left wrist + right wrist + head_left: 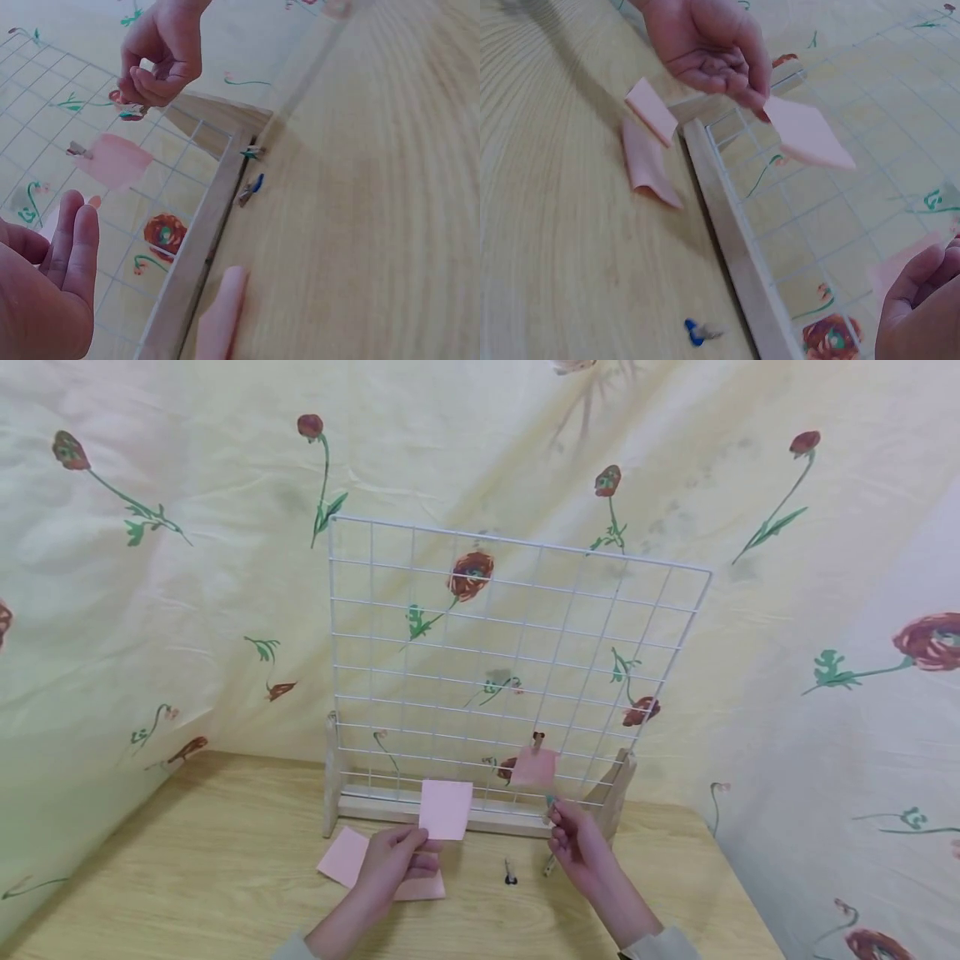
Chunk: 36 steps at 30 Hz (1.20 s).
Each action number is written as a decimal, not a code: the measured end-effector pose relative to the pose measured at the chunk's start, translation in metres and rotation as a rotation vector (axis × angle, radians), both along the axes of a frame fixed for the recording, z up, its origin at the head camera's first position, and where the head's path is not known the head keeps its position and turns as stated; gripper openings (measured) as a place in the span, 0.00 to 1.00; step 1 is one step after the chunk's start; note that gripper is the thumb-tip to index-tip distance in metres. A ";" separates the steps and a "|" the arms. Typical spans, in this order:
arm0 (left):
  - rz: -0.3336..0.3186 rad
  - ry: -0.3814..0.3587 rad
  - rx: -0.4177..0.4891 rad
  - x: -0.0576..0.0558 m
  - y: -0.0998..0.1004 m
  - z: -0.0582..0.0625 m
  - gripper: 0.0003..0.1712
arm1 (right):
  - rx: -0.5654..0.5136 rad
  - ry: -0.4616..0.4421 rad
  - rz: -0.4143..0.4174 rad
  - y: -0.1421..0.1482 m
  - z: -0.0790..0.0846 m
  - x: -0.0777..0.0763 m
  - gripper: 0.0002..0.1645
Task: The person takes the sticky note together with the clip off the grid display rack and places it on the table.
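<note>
Notes [446, 810] — four, clips [252, 190] — four, one grid [541, 546]

The person is wearing pale grey sleeves. The left sleeve [294, 949] is showing as a small, plain corner at the near edge, while the right sleeve [663, 945] is showing a wider piece. A small dark strip [623, 956] is peeking out at the left end of the right cuff. Beyond the cloth, the left forearm [343, 928] and the right forearm [628, 910] are staying uncovered and tapering toward the hands. The left hand [392, 862] and the right hand [579, 842] are going bare, slender fingers [83, 251] ending in rounded tips.
</note>
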<state>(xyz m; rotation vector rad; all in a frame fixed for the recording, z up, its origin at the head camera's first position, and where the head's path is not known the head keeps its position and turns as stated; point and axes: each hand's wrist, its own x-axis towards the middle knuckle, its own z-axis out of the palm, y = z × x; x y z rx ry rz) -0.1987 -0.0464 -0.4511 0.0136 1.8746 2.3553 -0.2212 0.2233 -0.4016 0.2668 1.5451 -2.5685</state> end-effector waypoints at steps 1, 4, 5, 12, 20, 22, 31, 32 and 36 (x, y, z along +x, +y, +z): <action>0.000 -0.004 0.000 0.001 -0.001 -0.001 0.20 | 0.015 0.000 -0.001 0.002 -0.002 0.001 0.14; -0.010 -0.010 0.002 0.005 -0.004 -0.005 0.20 | 0.044 -0.015 -0.015 0.007 -0.007 0.004 0.15; -0.016 -0.011 0.006 0.007 -0.004 -0.006 0.20 | 0.052 -0.022 -0.018 0.008 -0.009 0.004 0.15; -0.045 -0.015 0.016 0.018 -0.008 -0.010 0.22 | 0.075 -0.058 -0.026 0.018 -0.020 0.010 0.11; -0.062 -0.034 0.012 0.032 -0.014 -0.012 0.22 | 0.121 -0.123 -0.072 0.038 -0.037 0.021 0.08; -0.064 -0.039 0.016 0.034 -0.016 -0.012 0.22 | 0.141 -0.134 -0.086 0.042 -0.040 0.024 0.08; -0.092 -0.037 -0.009 0.040 -0.028 -0.012 0.18 | 0.084 -0.177 -0.049 0.057 -0.048 0.029 0.10; -0.097 -0.040 -0.014 0.041 -0.029 -0.013 0.18 | 0.083 -0.187 -0.044 0.059 -0.048 0.030 0.11; -0.125 -0.054 -0.046 0.045 -0.036 -0.020 0.20 | 0.158 -0.216 -0.066 0.062 -0.051 0.030 0.11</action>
